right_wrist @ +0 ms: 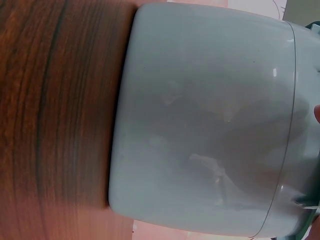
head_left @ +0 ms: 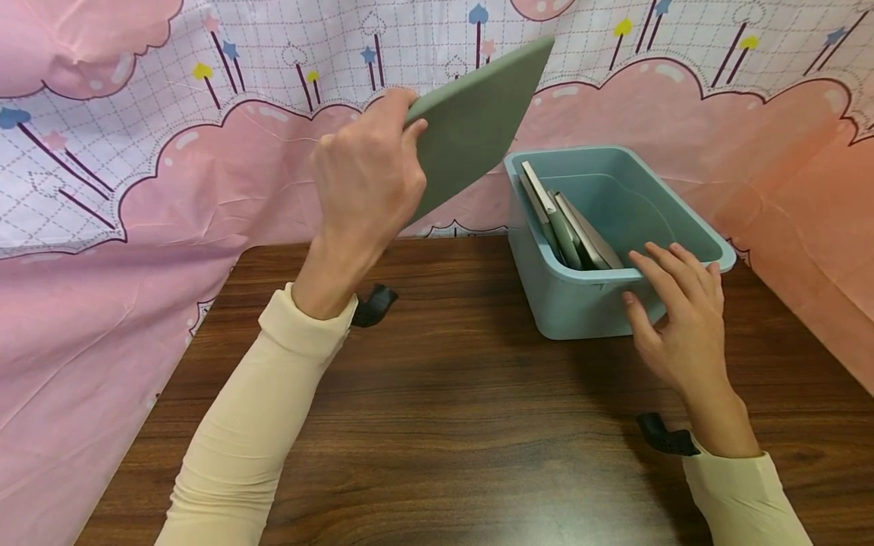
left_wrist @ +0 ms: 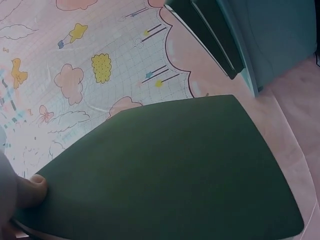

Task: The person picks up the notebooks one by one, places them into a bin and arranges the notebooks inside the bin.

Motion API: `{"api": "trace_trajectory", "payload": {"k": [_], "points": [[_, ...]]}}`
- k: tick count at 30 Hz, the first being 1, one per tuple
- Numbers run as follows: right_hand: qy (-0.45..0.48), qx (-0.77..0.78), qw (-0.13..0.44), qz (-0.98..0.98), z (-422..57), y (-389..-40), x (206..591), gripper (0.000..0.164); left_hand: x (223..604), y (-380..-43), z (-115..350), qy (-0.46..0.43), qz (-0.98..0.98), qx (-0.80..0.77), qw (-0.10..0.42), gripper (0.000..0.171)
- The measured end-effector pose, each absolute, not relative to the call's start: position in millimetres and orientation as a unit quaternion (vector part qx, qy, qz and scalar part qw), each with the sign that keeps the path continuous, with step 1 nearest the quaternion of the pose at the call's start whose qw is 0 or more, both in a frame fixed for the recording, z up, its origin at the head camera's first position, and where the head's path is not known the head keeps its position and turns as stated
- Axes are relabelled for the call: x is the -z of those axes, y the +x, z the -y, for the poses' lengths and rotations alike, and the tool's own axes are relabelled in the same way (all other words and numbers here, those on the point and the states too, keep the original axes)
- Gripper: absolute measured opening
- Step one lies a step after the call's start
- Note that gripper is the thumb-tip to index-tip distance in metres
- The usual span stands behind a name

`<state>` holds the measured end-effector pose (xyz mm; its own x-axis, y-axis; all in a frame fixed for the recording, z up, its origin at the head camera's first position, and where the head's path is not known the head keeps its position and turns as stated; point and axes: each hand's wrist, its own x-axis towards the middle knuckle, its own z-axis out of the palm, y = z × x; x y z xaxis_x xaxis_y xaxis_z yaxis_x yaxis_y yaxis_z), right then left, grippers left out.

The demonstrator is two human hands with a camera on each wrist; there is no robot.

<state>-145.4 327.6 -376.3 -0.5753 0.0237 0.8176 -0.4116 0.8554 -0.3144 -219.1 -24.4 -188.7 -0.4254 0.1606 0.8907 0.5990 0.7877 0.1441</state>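
Note:
My left hand (head_left: pixel 372 171) grips a flat green notebook (head_left: pixel 478 125) by one edge, with thumb and fingers on either side. The notebook is tilted in the air, left of a blue-grey plastic bin (head_left: pixel 573 307). Its plain green cover (left_wrist: pixel 170 170) fills much of the left wrist view, where the thumb shows at its corner. My right hand (head_left: pixel 686 326) is at the near rim of the bin, its fingers spread and loosely bent; firm contact is hard to tell. Several thin books (head_left: pixel 573 227) with pale edges lean against the left inner wall of the bin.
The bin stands on a dark wood-grain table (head_left: pixel 437 394), near its back right. A pink patterned cloth (head_left: pixel 225 182) hangs behind the table and along both sides. Black straps (head_left: pixel 374 305) are on both wrists.

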Motion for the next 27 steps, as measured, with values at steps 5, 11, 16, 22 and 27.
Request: {"api": "trace_trajectory", "payload": {"k": [5,11,16,22,27], "points": [[0.116,-0.242,0.449,0.853,-327.5,-146.1,376.2,0.048,190.4,-219.9,17.5,-0.244,0.81,0.204,0.493,0.025],[0.117,-0.244,0.456,0.848,-327.2,-147.3,376.4,0.047,191.4,-220.4,5.5,-0.27,0.8,0.196,0.499,0.025],[0.118,-0.246,0.457,0.847,-327.5,-147.6,376.9,0.048,192.0,-221.2,-7.7,-0.292,0.783,0.183,0.517,0.029],[0.118,-0.246,0.456,0.847,-327.6,-147.9,376.3,0.048,193.5,-221.4,-28.5,-0.315,0.774,0.153,0.528,0.032],[0.119,-0.249,0.456,0.846,-327.7,-147.8,376.4,0.048,196.3,-221.2,-46.3,-0.326,0.764,0.121,0.543,0.037]]}}
